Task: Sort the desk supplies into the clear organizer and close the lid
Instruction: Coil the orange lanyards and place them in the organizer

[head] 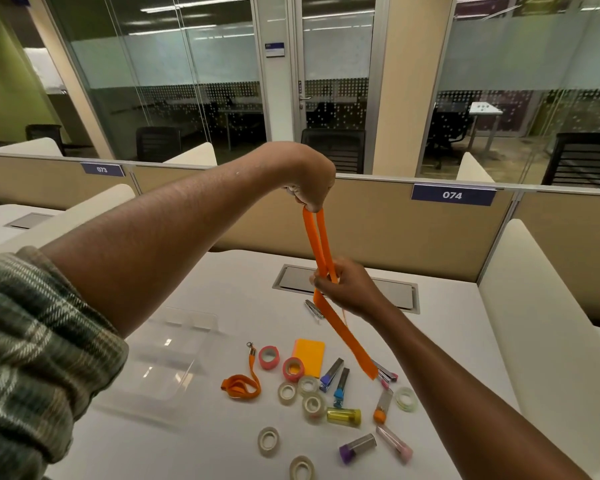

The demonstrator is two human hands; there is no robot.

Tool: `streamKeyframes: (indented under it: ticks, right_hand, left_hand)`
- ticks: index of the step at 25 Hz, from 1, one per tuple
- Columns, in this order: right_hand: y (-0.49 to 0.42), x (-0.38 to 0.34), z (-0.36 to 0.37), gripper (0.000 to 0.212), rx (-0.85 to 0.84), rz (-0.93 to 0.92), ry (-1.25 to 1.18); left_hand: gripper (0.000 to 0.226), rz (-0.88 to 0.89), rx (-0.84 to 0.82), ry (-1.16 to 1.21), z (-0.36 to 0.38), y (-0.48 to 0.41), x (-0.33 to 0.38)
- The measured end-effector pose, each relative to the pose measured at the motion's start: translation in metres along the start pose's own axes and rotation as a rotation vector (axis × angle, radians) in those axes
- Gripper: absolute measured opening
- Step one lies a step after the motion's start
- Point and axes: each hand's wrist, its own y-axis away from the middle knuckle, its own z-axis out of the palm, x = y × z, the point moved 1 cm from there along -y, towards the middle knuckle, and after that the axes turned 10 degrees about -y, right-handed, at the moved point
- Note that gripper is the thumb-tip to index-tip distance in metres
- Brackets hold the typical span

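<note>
None of our tape rolls or mini staplers looks sorted into the clear organizer yet; our left hand pinches the orange lanyard loop, our right hand grips its middle.

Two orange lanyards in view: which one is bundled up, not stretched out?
The bundled lanyard lying on the desk just right of the clear organizer. The other lanyard hangs stretched between the left hand and right hand.
</note>
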Motion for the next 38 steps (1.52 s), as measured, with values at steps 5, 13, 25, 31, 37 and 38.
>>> streamKeyframes:
  ticks: [5,13,25,31,37,38]
  right_hand:
    - [0.014,0.058,0.018,0.018,-0.019,0.093,0.164]
    - [0.056,0.148,0.038,0.026,-0.162,0.396,0.228]
    - [-0.017,-0.023,0.030,0.053,0.052,-0.070,-0.222]
    - [-0.021,-0.007,0.031,0.026,0.024,0.101,-0.506]
    - [-0.044,-0.023,0.037,0.029,0.115,0.117,-0.631]
    - [-0.049,-0.031,0.042,0.031,0.132,0.114,-0.669]
  left_hand:
    - [0.019,-0.035,-0.015,-0.012,0.000,0.001,-0.007]
    - [0.017,-0.045,-0.015,-0.024,0.005,0.002,-0.009]
    - [0.017,0.081,-0.127,0.285,0.012,0.004,0.001]
    - [0.003,0.024,0.083,0.562,0.044,0.035,-0.058]
    - [0.010,0.003,-0.006,1.156,0.201,0.059,-0.087]
    - [0.009,0.007,-0.025,1.215,0.225,0.059,-0.080]
